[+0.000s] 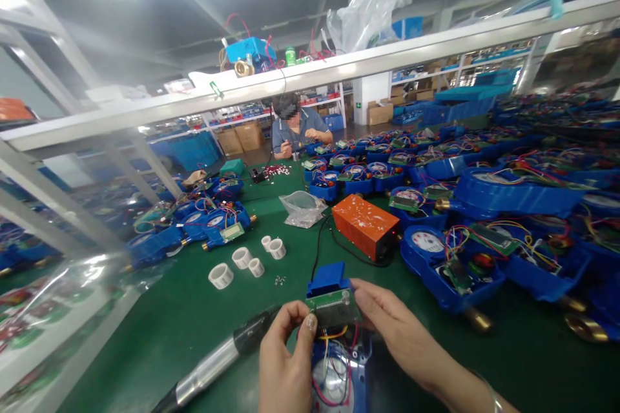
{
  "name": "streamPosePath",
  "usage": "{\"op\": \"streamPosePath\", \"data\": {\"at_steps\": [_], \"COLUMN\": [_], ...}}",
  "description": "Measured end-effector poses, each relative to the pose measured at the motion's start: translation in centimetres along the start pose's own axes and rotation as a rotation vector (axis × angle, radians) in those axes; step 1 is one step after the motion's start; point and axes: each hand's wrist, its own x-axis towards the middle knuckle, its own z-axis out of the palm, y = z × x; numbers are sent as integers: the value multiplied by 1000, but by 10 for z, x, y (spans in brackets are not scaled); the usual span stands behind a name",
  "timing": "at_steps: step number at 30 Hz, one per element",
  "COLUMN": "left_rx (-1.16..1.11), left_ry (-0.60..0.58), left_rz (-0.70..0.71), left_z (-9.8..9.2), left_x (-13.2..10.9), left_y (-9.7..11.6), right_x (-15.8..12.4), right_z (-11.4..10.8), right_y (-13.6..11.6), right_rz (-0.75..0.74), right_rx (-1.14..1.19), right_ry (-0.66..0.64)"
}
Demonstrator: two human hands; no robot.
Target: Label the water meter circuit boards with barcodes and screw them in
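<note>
Directly in front of me is a blue meter housing [362,371] with a round white dial [334,379] and loose red, yellow and white wires. Above the dial, a green circuit board [334,308] with a grey display is held tilted. My left hand [289,352] pinches its left corner between thumb and finger. At the board's right edge, my right hand [387,316] grips with the thumb in front; its other fingers are partly hidden. A blue flap or lid [329,279] stands just behind the board. Left of my left hand lies a silver and black screwdriver-like tool [213,364].
White tape rolls [221,276], tiny metal pieces [279,281] and a plastic bag [303,208] lie on the green table [194,322]. An orange box [365,226] with a cable stands behind. Several blue meters [450,264] crowd the right. A co-worker [299,129] sits opposite, beneath a metal shelf [310,77].
</note>
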Motion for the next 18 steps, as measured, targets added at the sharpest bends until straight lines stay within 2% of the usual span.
{"op": "streamPosePath", "data": {"at_steps": [7, 13, 18], "left_rx": [-55, 41, 161], "left_ry": [6, 38, 57], "left_rz": [-5, 3, 8], "left_z": [-1, 1, 4], "left_x": [0, -1, -2], "left_y": [-2, 2, 5], "right_x": [-1, -3, -7], "right_z": [1, -3, 6], "right_y": [2, 7, -12], "right_rz": [-61, -79, -205], "right_rx": [-33, -211, -415], "right_ry": [-41, 84, -19]}}
